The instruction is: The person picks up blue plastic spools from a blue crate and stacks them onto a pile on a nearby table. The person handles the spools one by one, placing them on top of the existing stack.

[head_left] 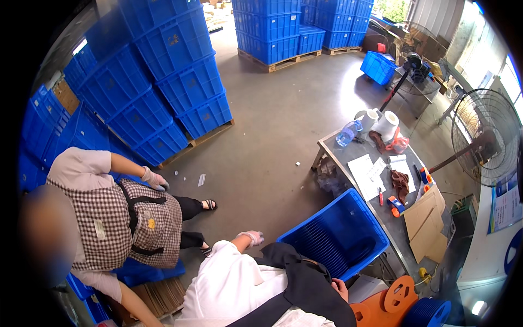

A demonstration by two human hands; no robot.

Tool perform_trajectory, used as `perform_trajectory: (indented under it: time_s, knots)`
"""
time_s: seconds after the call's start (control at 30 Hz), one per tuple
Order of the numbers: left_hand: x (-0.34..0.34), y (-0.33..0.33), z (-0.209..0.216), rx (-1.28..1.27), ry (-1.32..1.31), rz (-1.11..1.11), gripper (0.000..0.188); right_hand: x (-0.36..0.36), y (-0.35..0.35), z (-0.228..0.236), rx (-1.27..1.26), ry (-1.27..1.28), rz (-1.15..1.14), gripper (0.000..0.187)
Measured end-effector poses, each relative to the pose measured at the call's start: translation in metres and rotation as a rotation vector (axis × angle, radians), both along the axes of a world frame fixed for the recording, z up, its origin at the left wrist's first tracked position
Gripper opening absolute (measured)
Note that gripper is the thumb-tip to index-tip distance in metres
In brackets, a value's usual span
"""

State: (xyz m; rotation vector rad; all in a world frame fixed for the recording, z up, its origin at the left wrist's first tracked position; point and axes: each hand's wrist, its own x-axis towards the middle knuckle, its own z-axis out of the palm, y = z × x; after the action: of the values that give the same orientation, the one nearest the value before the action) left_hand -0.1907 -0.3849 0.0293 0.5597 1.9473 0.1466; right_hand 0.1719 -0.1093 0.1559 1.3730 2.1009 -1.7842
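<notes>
Left gloved hand (253,238): fingers released, near blue rectangular plastic crate (353,223).
Right hand (341,290): beside crate; grip I cannot tell.

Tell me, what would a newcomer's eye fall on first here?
Probably the tall stacks of blue crates at the upper left. Next, perhaps, the person in the checked apron below them, and the open blue bin beside the metal table, right of centre.

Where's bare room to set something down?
Widest: grey floor between tall blue plastic crate stack and grey table, bar small white scraps. Narrower: tabletop strip between open blue plastic bin and flat tan cardboard. Crowded: table's far end, with white rolls and clear bottle.
</notes>
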Motion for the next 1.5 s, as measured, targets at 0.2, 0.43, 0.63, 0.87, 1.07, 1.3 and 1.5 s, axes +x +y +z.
perform_trajectory:
  time_s: [0.2,0.43,0.63,0.87,1.07,1.3,1.5]
  knots:
    - [0.001,0.0,0.01,-0.012,0.008,-0.002,0.056,-0.002,0.0,-0.004,-0.031,0.019,0.011,0.029]
    - [0.018,-0.028,-0.009,-0.022,0.055,0.195,0.046,-0.017,0.004,-0.005,-0.098,0.062,0.103,0.028]
    - [0.041,-0.034,0.018,-0.016,0.085,0.157,0.043,-0.032,0.029,-0.011,-0.034,0.082,0.235,0.027]
    - [0.106,-0.028,0.001,-0.044,-0.028,0.167,0.052,-0.028,0.055,-0.016,-0.04,0.102,0.269,0.026]
    - [0.128,0.004,0.018,0.01,0.007,0.097,0.054,0.011,0.082,-0.029,-0.02,0.112,0.309,0.027]
    - [0.159,0.048,0.025,-0.036,0.0,0.114,0.056,0.064,0.121,-0.058,-0.009,0.133,0.257,0.027]
    - [0.167,0.073,0.013,-0.05,-0.004,0.076,0.056,0.085,0.141,-0.053,0.008,0.118,0.232,0.028]
